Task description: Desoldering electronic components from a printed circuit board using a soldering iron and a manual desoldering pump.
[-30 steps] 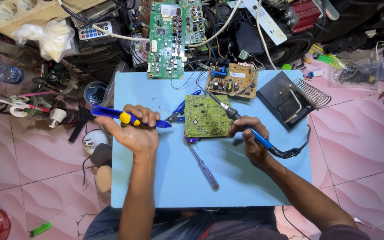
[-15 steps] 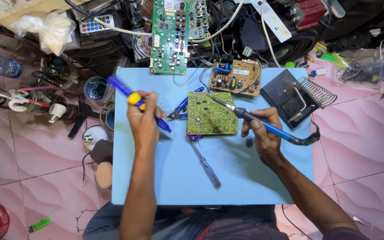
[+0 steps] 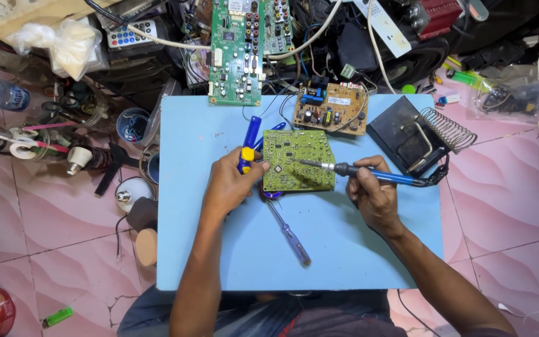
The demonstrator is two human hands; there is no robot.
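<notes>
A green circuit board [image 3: 297, 161] lies solder side up on the light blue table [image 3: 338, 249]. My left hand [image 3: 229, 184] grips a blue and yellow desoldering pump [image 3: 249, 145], held upright at the board's left edge. My right hand [image 3: 372, 196] holds a blue-handled soldering iron [image 3: 369, 173] level, its metal tip resting on the middle of the board. A cable runs from the iron's rear toward the black stand.
A purple-handled screwdriver [image 3: 288, 232] lies below the board. A brown circuit board [image 3: 332, 112] and a black iron stand with a coil [image 3: 416, 137] sit at the table's back. A long green board [image 3: 237, 53], cables, tape rolls and cups crowd the pink tiled floor [image 3: 51, 243].
My left hand swung the desoldering pump from lying level at the left to upright beside the board. My right hand brought the iron's tip onto the board.
</notes>
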